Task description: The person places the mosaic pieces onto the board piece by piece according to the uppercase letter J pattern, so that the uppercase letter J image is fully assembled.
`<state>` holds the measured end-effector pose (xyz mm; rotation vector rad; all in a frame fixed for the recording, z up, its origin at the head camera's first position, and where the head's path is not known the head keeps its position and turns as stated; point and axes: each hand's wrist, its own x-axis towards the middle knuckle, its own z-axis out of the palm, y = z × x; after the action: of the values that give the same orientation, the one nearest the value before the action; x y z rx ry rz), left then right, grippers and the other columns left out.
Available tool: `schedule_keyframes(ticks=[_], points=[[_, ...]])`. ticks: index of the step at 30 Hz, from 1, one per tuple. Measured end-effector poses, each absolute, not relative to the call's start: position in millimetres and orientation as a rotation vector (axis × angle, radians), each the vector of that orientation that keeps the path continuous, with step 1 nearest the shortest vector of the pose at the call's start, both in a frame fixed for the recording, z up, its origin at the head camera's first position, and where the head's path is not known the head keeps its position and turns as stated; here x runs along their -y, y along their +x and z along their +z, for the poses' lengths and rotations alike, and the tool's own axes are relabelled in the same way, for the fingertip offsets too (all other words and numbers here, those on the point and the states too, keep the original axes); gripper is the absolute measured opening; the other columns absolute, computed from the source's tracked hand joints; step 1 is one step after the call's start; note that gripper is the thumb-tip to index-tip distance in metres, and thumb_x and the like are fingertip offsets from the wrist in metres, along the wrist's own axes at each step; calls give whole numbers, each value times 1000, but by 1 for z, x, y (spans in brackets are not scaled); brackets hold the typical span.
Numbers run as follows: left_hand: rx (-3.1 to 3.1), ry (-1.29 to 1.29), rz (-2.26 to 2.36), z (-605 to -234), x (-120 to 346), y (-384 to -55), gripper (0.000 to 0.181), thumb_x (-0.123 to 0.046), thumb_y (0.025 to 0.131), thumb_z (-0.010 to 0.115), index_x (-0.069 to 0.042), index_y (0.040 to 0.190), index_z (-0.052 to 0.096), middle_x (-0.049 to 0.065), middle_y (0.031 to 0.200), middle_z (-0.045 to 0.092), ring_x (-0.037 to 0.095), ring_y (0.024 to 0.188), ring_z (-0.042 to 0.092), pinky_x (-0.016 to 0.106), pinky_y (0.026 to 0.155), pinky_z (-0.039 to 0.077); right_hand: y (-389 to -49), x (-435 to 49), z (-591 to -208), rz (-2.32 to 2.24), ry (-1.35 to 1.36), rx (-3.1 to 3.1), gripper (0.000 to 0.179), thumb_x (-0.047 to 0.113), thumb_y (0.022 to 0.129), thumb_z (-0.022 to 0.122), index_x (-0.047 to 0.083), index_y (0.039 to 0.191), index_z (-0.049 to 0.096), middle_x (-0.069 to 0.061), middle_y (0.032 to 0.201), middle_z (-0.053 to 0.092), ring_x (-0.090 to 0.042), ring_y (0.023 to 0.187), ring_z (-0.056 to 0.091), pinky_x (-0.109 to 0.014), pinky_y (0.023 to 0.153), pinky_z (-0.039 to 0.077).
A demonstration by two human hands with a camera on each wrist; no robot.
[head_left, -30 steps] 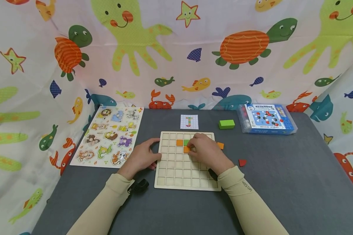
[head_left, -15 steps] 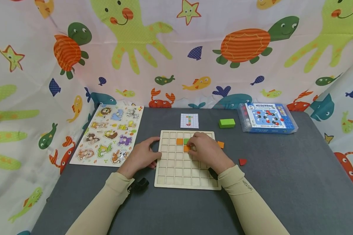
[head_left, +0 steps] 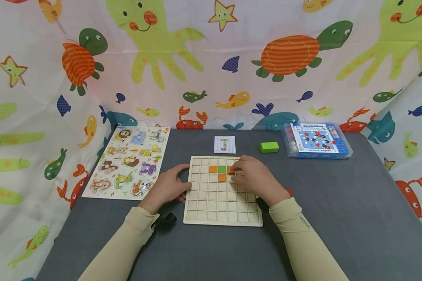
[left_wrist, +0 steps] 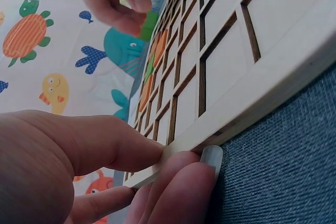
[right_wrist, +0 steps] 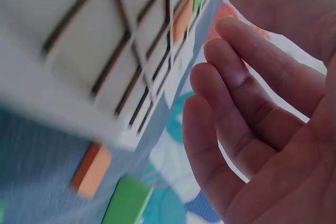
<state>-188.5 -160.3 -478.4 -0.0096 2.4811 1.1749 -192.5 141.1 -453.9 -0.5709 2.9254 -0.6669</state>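
1. The right hand (head_left: 251,175) has shifted rightward over the wooden grid board (head_left: 197,207), uncovering the right orange tile (head_left: 229,171) in its cell beside the green tile (head_left: 222,169).
2. Its fingers are loosely bent, thumb apart, with nothing between them; whether a fingertip touches that tile is unclear.
3. The left hand (head_left: 167,187) stays put, pinching the board's left edge between thumb and fingers, board flat on the tabletop (head_left: 197,249).
4. Three tiles now show in a row, with the lower orange tile (head_left: 222,178) under the green one; that row looks settled, leaving the right hand free.
5. A loose orange tile (right_wrist: 92,171) lies beside the board.
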Motion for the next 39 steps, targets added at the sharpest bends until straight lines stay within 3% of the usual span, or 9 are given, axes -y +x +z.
schedule_keyframes(ticks=[10,18,26,39], points=[[-2478,2,1191,-478,162,-188,73,-23,95,76,-24,162,48,8,74,74,22,60,75,36,60,63,-172,-190,-457,-655,-471,-2938,23,22,96,82,10,115,82,-7,109,71,-24,98,67,-49,91,60],[-2469,-13,1195,-475,165,-187,73,-24,96,76,-23,162,48,9,75,74,22,61,75,36,61,64,-149,-223,-460,-603,-430,-2950,23,26,94,85,13,113,82,-4,110,72,-23,100,68,-52,93,60],[-2465,-23,1211,-476,165,-187,73,-23,95,77,-24,162,49,10,76,73,22,61,75,36,61,64,-138,-242,-464,-550,-452,-2955,26,30,90,88,13,109,82,0,100,69,-16,84,57,-35,74,50],[-2455,-16,1224,-481,161,-188,72,-23,94,77,-26,161,50,10,76,73,23,61,75,36,61,64,-132,-246,-470,-504,-465,-2994,22,27,88,90,14,104,82,2,97,67,-13,83,56,-36,74,52]])
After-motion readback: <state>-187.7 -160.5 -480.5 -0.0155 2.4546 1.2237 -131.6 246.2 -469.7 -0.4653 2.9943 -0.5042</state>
